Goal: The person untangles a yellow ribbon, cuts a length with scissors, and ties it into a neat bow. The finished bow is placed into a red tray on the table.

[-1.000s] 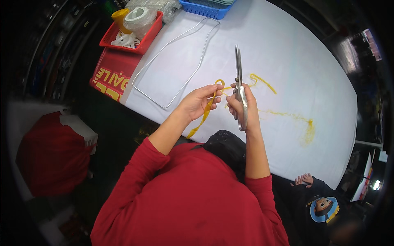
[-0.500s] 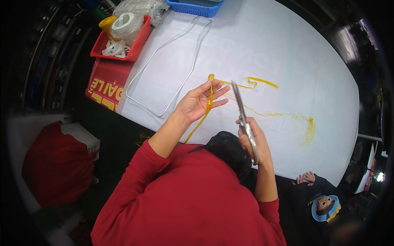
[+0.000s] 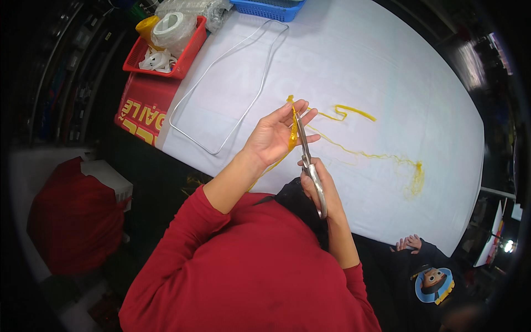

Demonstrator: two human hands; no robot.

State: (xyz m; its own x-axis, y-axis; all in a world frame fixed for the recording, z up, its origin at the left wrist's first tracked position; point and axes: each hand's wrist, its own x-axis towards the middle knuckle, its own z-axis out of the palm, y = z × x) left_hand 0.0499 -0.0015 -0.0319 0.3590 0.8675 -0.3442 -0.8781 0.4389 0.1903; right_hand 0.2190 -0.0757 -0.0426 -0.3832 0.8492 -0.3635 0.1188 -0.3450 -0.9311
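A thin yellow plastic ribbon (image 3: 292, 138) is pinched in my left hand (image 3: 270, 137), the other fingers partly spread. Its knotted upper end sticks out above the fingertips, and a tail runs down past my wrist. Metal scissors (image 3: 302, 135) are gripped in my right hand (image 3: 325, 182), their blades pointing up against the ribbon at my left fingers. Whether the blades are parted I cannot make out. Right of my hands, a folded yellow strip (image 3: 357, 112) lies on the white table (image 3: 398, 72), along with a thin strand ending in a frayed yellow tuft (image 3: 418, 176).
A bent white wire loop (image 3: 218, 153) rests at the table's left side. Behind it stand a red basket (image 3: 182, 65) with rolls and plastic bags, and a blue basket (image 3: 271, 11). Another person's hands (image 3: 406, 243) rest by the near right table edge.
My right hand has moved left and brought the scissors from beside my left hand up to the ribbon. The left hand has shifted slightly right, still pinching the ribbon.
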